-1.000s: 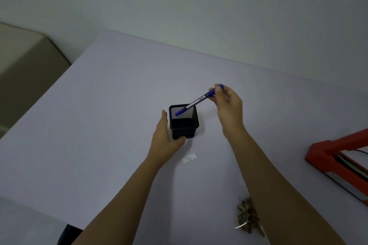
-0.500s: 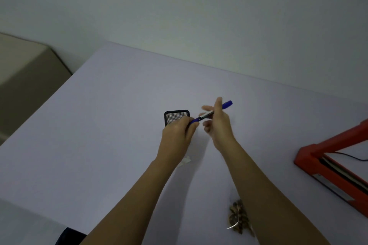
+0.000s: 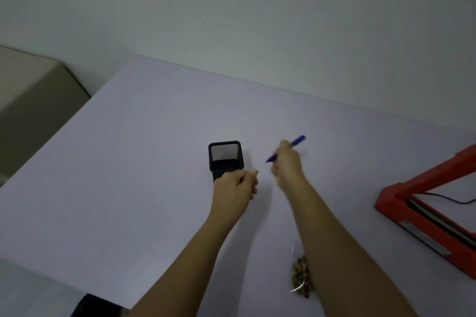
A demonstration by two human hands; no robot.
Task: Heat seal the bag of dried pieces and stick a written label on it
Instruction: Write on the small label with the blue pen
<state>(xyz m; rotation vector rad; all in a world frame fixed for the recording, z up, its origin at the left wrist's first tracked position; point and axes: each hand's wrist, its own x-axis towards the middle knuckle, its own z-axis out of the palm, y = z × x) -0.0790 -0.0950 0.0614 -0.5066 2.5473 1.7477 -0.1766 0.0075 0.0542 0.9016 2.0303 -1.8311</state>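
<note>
Head view: right grip (image 3: 287, 163), holding pen (image 3: 298, 140), has pulled away from fisted left grip (image 3: 235, 185)

A black mesh pen holder (image 3: 224, 156) stands on the pale table (image 3: 128, 162), beige cabinet (image 3: 31, 100) at left

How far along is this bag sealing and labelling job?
Done: a blue pen is out of the mesh holder. In hand: the right hand grips the pen; the left hand is curled, perhaps round its cap. Left: no label shows on the bag by the right arm, so writing and sticking remain. Whether the bag is sealed I cannot tell; the red sealer stands open.
</note>
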